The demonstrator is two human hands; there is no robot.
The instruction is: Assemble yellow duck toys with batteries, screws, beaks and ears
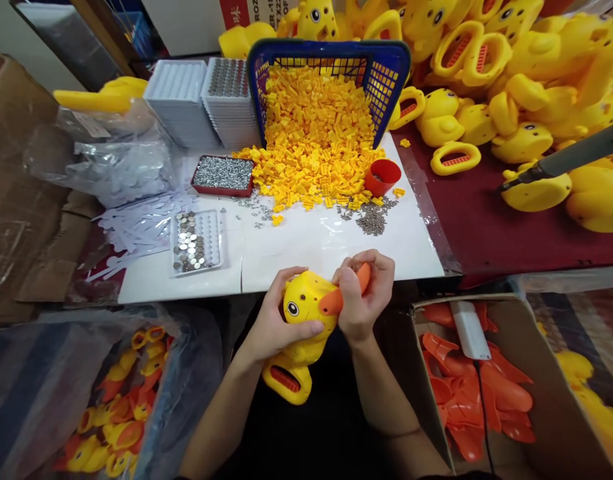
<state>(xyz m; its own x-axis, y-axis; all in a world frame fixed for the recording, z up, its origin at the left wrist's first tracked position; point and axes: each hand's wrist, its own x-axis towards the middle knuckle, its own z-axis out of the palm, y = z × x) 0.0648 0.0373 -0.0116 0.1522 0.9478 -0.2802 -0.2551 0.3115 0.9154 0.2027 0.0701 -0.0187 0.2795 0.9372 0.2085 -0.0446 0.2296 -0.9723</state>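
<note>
My left hand (280, 317) is wrapped round a yellow plastic toy duck (306, 340), its thumb across the front below the eye. The duck is tilted, with its looped handle and red grip strip pointing down toward my lap. In my right hand (369, 297) is an orange duck bill (333, 301), held between thumb and fingers. Its near end lies against the duck's head; whether it is seated there I cannot tell. Both hands are just off the front edge of the white worktop (286, 253).
A blue basket (331, 47) spills yellow clips (311, 153) onto the worktop. Nearby are a red tray of metal parts (223, 175), a red cup (383, 177), screws (373, 217) and button cells (189, 243). A carton of orange bills (476, 393) stands right; a screwdriver (566, 157) juts in above.
</note>
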